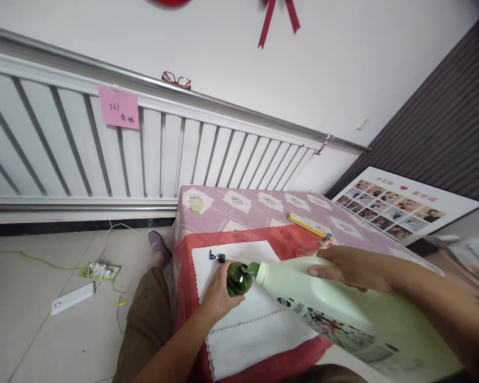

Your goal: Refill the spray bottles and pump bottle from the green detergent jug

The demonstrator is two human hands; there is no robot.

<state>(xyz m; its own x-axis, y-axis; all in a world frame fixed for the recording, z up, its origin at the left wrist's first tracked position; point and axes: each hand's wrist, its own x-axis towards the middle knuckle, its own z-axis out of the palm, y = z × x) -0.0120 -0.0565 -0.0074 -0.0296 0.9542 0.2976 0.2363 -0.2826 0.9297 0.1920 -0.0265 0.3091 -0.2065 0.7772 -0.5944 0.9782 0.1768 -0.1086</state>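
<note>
My left hand (219,294) is wrapped round a small dark green bottle (238,280), its neck facing right. A big pale green jug (323,298) with a printed label lies tilted almost on its side, and my right hand (341,267) grips it by the top, where the handle is mostly hidden. The jug's green spout (254,268) meets the mouth of the small bottle; whether liquid flows I cannot tell. Just behind the bottle, a black pump head (217,257) rests on a white cloth (263,314).
Red cloth (195,298) and a purple patterned tablecloth (247,207) cover the table. A yellow box cutter (306,224) lies toward the back. Behind is a white radiator (207,154) with glasses (176,80) on its rail. A power strip (100,271) and cables are on the floor.
</note>
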